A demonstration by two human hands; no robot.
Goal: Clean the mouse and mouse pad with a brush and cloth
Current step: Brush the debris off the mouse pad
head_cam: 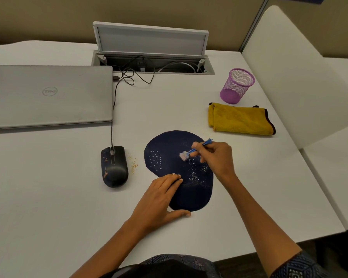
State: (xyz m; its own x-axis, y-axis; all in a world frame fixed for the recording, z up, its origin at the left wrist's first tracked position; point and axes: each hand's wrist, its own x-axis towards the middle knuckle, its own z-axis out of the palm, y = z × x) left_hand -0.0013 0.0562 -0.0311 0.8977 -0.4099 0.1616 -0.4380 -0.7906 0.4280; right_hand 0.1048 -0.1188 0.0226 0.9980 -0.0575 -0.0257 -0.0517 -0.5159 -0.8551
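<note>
A dark navy mouse pad [165, 149] lies on the white desk, with pale crumbs scattered over its middle. My right hand [215, 157] pinches a small blue brush [191, 151] whose whitish bristles touch the pad. My left hand [161, 199] lies flat with straight fingers on the pad's near left edge. A black wired mouse [114, 167] with orange smears sits left of the pad, with yellowish crumbs beside it. A folded yellow cloth [239, 119] lies beyond the pad to the right.
A shut grey laptop [48, 95] lies at the far left. The mouse cable [114, 109] runs back to an open cable tray [153, 63]. A purple mesh pen cup [236, 86] stands behind the cloth. A white divider [289, 67] rises at the right.
</note>
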